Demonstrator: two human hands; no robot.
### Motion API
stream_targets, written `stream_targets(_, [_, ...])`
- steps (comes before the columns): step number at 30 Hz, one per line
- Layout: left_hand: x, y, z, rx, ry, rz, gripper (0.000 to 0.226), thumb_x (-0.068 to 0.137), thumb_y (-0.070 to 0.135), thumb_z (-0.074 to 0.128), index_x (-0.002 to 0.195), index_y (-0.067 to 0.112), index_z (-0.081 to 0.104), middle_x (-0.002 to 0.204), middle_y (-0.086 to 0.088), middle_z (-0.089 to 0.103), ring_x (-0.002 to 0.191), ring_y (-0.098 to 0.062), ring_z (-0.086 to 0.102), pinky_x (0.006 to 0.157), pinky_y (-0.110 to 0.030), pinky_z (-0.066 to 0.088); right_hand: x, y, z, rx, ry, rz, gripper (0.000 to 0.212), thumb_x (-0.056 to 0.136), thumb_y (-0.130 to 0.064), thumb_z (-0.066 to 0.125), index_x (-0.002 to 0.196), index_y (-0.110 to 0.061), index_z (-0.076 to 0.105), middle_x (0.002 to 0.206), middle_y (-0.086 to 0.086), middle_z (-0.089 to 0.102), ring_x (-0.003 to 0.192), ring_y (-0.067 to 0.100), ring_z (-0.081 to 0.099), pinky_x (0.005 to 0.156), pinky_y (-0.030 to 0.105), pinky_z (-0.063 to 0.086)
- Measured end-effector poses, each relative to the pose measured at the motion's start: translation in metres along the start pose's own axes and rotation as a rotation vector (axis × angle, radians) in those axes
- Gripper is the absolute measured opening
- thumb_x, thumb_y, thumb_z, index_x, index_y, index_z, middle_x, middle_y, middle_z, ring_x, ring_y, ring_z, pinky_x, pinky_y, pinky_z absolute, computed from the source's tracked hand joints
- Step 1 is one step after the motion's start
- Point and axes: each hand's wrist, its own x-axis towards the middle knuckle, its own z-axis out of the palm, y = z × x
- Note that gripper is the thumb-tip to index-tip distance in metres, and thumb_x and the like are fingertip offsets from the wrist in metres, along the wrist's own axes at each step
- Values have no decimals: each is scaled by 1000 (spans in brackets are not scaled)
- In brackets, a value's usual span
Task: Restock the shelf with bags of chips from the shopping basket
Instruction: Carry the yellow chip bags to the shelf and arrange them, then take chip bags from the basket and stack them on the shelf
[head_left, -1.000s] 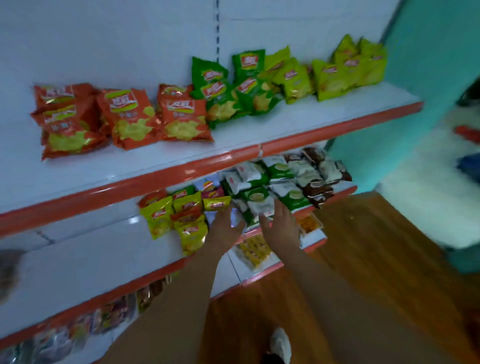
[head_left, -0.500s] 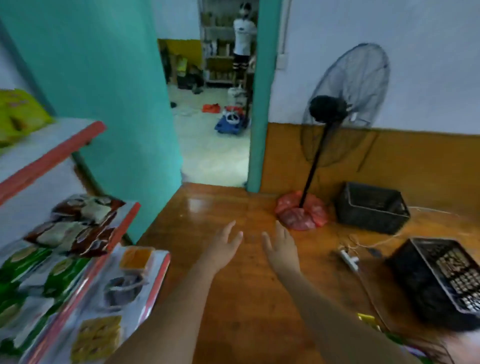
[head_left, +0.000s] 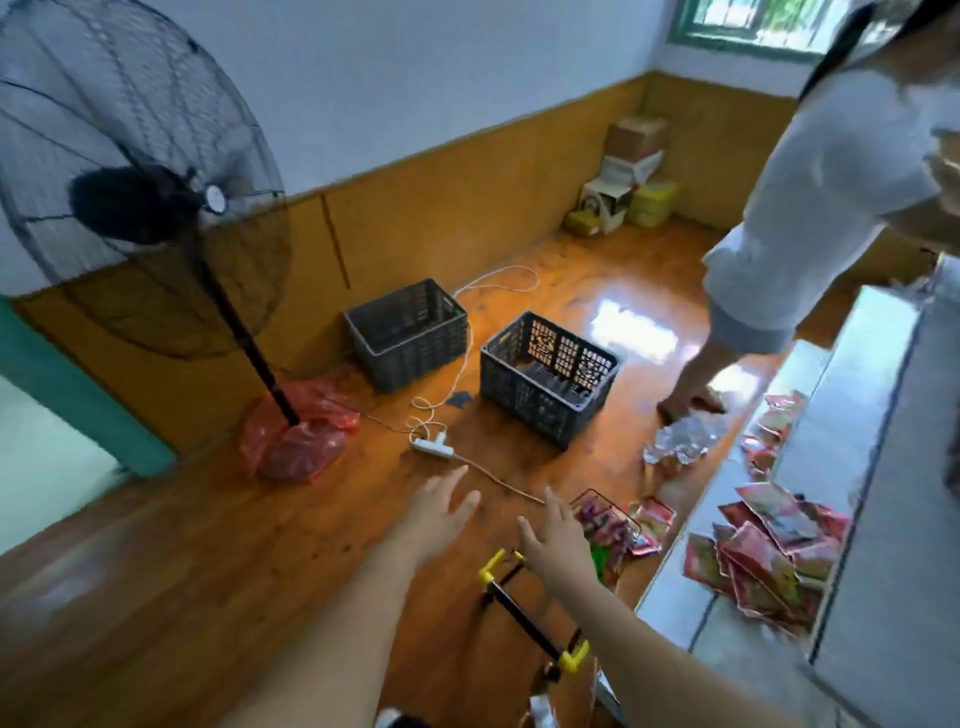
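The shopping basket (head_left: 610, 512) sits low on the wooden floor at lower centre, a wire basket with a black handle tipped in yellow (head_left: 524, 621). Red and green chip bags (head_left: 605, 525) lie inside it, partly hidden behind my right hand (head_left: 553, 540). That hand hovers over the basket's near side with fingers spread, holding nothing. My left hand (head_left: 436, 506) is stretched out to its left above the bare floor, also open and empty. The shelf I was stocking is out of view.
Two black plastic crates (head_left: 545, 376) stand on the floor ahead, with a white power strip (head_left: 432, 448) and cords between them and me. A standing fan (head_left: 140, 208) is at left. A person (head_left: 800, 208) stands at right beside a low grey shelf (head_left: 857, 441) strewn with red packets (head_left: 763, 551).
My view has swung right from the chip shelf, past a doorway, to the floor with the basket. Both empty hands came away from the shelf and now reach out over the basket.
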Motion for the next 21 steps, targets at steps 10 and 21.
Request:
stream_targets(10, [179, 1, 60, 179, -464, 108, 60, 95, 52, 42, 149, 31, 29, 143, -7, 44, 127, -27, 50, 105, -41, 43, 87, 55, 46, 282, -39, 596, 84, 87, -51, 54, 153, -17, 14, 156, 7, 29, 142, 25, 33, 112, 39, 35])
stream_targets(21, [306, -34, 188, 256, -765, -31, 47, 98, 15, 33, 145, 16, 40, 142, -12, 52, 122, -29, 54, 98, -32, 45, 171, 128, 127, 412, 82, 1005, 91, 83, -50, 62, 152, -12, 17, 150, 13, 35, 136, 31, 38, 106, 41, 39])
